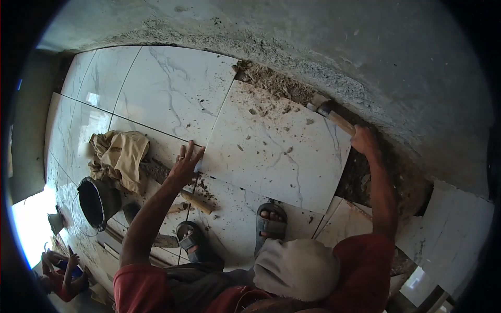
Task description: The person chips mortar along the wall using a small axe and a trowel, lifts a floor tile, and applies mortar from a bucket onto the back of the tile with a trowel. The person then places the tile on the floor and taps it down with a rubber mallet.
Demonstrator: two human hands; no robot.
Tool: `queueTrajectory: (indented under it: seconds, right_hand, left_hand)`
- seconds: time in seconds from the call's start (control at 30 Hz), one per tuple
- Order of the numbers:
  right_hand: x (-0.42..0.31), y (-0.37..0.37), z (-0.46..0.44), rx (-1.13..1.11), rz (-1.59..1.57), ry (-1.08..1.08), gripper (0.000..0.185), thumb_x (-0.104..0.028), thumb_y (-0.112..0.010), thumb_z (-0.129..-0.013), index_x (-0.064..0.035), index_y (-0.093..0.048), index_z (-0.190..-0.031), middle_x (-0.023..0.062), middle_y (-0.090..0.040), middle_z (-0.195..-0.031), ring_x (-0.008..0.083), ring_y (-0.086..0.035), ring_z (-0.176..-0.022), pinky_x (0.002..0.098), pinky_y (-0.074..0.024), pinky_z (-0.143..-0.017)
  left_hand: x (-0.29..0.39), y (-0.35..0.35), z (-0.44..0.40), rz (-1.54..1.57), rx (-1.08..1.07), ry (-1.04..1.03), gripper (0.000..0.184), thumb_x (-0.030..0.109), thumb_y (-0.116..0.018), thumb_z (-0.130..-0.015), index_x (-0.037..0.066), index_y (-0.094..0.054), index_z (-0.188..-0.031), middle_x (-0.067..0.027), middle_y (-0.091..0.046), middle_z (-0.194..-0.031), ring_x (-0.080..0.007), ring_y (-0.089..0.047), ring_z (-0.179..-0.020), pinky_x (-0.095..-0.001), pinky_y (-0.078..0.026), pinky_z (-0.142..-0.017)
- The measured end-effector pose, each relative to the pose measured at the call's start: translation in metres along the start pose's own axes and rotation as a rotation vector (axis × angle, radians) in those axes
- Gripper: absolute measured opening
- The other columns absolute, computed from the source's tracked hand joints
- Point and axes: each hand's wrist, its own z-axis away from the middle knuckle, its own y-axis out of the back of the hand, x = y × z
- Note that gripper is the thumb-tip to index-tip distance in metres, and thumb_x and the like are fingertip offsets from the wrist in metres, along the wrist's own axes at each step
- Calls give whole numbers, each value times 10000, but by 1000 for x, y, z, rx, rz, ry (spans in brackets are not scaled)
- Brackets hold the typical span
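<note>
Duly, we noted our right hand closed around a pale wooden-handled metal tool, its head at the far right, beside the rough grey wall. Our left hand, fingers spread and gripping nothing, was at the near left corner of a large white grey-veined tile. Brown debris filled the far gap.

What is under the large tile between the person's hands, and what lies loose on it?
Small clods of dirt lie scattered over the tile, thickest towards the wall. Underneath cannot be seen, as the tile covers it; rubble shows only beside it.
</note>
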Motion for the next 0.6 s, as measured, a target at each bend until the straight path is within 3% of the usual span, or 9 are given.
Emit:
queueTrajectory:
  seconds: [0.07, 0.13, 0.27, 0.37, 0.43, 0.5, 0.53, 0.57, 0.6]
  right_hand:
    - [-26, 13, 15, -98, -22, -17, 400, -131, -608, -726, -3, -582, -1103, 242, -630, -1041, 412, -587, -998, 460, -490, -836]
    - [-37, 9, 22, 83, -190, 533, 386, -127, -602, -735, 0, -580, -1099, 253, -631, -1016, 421, -589, -982, 469, -489, -833]
    - [-36, 1, -11, -30, -86, 355, 322, -116, -556, -768, -35, -595, -1077, 220, -636, -1047, 401, -610, -964, 471, -507, -801]
    - [-41, 11, -14, -68, -65, -9, 416, -104, -542, -768, 26, -563, -1163, 259, -627, -1043, 422, -595, -974, 489, -487, -827]
    - [-47, 11, 5, -8, -72, 91, 312, -87, -552, -752, -36, -603, -1055, 229, -645, -1004, 408, -615, -937, 488, -508, -767]
    - [-66, 18, 19, 175, -121, 712, 245, -76, -582, -716, -44, -603, -959, 203, -654, -923, 405, -624, -884, 487, -508, -731]
    - [-77, 19, 17, 271, -137, 897, 211, -70, -609, -683, -50, -588, -892, 189, -649, -861, 401, -627, -844, 487, -506, -705]
    - [-67, 13, 7, 276, -137, 889, 211, -70, -609, -683, -50, -588, -892, 189, -649, -861, 401, -627, -844, 487, -506, -705]
    - [-51, -2, -6, 207, -113, 687, 203, -78, -602, -704, -46, -589, -904, 192, -652, -876, 399, -630, -856, 486, -506, -713]
  left_hand:
    - [2, -3, 0, 17, 18, -7, 1017, 62, -768, -711, 281, -150, -1488, -234, -9, -1535, -539, -175, -1349, -579, -369, -1024]
    - [4, -1, 2, 23, 12, -5, 1012, 59, -764, -713, 280, -153, -1488, -232, -9, -1536, -537, -176, -1350, -576, -374, -1022]
    - [5, 6, 2, 58, -2, -16, 1005, 68, -764, -717, 282, -155, -1488, -226, -4, -1539, -536, -175, -1351, -571, -380, -1018]
    - [-1, -4, -1, -25, 10, -5, 991, 35, -738, -725, 285, -157, -1488, -219, -8, -1541, -538, -170, -1351, -556, -387, -1021]
    - [2, -1, 1, 12, 3, 6, 985, 1, -712, -725, 287, -160, -1489, -218, -9, -1542, -538, -170, -1351, -552, -386, -1024]
    - [8, 3, 4, 45, -7, 10, 980, -33, -686, -725, 290, -162, -1489, -217, -9, -1543, -537, -170, -1352, -549, -384, -1028]
    - [11, 7, 3, 52, -18, 20, 979, -45, -676, -724, 291, -164, -1488, -216, -9, -1543, -535, -163, -1354, -550, -381, -1030]
    - [12, 10, 1, 58, -30, 27, 978, -57, -666, -723, 292, -166, -1488, -215, -9, -1543, -533, -157, -1357, -551, -377, -1033]
    - [10, 8, 2, 53, -33, 23, 978, -57, -666, -723, 292, -166, -1488, -215, -9, -1543, -533, -157, -1357, -551, -377, -1033]
